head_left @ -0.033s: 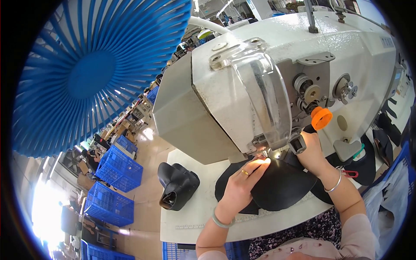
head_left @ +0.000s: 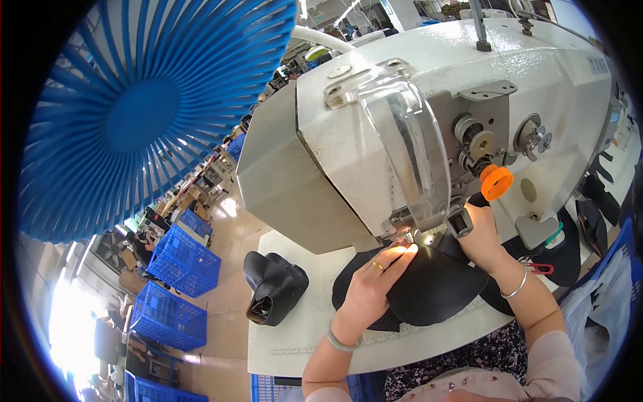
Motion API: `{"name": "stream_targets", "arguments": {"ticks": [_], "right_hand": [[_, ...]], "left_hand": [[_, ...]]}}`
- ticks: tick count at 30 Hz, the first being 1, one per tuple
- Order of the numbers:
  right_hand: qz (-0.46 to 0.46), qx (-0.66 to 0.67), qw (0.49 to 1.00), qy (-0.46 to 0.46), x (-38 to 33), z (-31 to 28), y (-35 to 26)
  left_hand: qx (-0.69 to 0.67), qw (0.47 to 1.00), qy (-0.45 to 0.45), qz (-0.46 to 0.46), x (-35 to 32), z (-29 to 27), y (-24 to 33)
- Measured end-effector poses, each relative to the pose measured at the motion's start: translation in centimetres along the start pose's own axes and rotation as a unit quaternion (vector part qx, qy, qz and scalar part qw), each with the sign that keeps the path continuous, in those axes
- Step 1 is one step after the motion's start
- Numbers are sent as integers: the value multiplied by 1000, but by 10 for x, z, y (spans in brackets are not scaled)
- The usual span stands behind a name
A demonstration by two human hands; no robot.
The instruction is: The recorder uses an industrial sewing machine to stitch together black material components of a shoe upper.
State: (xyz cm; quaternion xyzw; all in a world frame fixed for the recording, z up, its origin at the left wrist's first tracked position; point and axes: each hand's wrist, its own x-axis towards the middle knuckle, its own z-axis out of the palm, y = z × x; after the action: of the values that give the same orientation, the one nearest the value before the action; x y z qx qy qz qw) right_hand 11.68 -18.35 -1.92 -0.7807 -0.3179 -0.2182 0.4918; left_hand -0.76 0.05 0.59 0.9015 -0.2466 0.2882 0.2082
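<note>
My left hand (head_left: 370, 289), with a ring on one finger, presses its close-held fingertips on a black leather piece (head_left: 439, 285), right by the lit needle area of a white sewing machine (head_left: 536, 87). The piece lies curved on the machine's pale bed, and more black material shows under and beside my left hand. My right hand (head_left: 481, 236) is on the far right side of the leather, close to the machine's presser parts. Its fingers are mostly hidden behind the machine head. A clear plastic guard (head_left: 408, 147) hangs over the needle area.
A black leather shoe upper (head_left: 274, 288) stands on the worktable (head_left: 295, 362) at left. A big blue fan (head_left: 144, 114) fills the upper left. Blue crates (head_left: 171, 315) stand on the floor beyond. More black pieces (head_left: 593, 224) and red-handled scissors (head_left: 541, 269) lie at right.
</note>
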Motion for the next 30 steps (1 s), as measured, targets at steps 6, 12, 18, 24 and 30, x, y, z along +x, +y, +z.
{"name": "stream_targets", "arguments": {"ticks": [6,12,18,24,30], "right_hand": [[-3,0,998,69,-13,9,-9],[14,11,994,110,-22,15,-11],[38,14,990,135,-31,18,-13],[31,-4,993,113,-32,16,-11],[64,122,988,69,-25,16,-7]], "left_hand": [[-14,999,-33,26,0,-7,-22],[61,992,-109,17,1,-19,-28],[-79,973,-216,-35,4,-49,32],[122,990,11,-71,-1,24,41],[-348,916,62,-189,-12,8,0]]}}
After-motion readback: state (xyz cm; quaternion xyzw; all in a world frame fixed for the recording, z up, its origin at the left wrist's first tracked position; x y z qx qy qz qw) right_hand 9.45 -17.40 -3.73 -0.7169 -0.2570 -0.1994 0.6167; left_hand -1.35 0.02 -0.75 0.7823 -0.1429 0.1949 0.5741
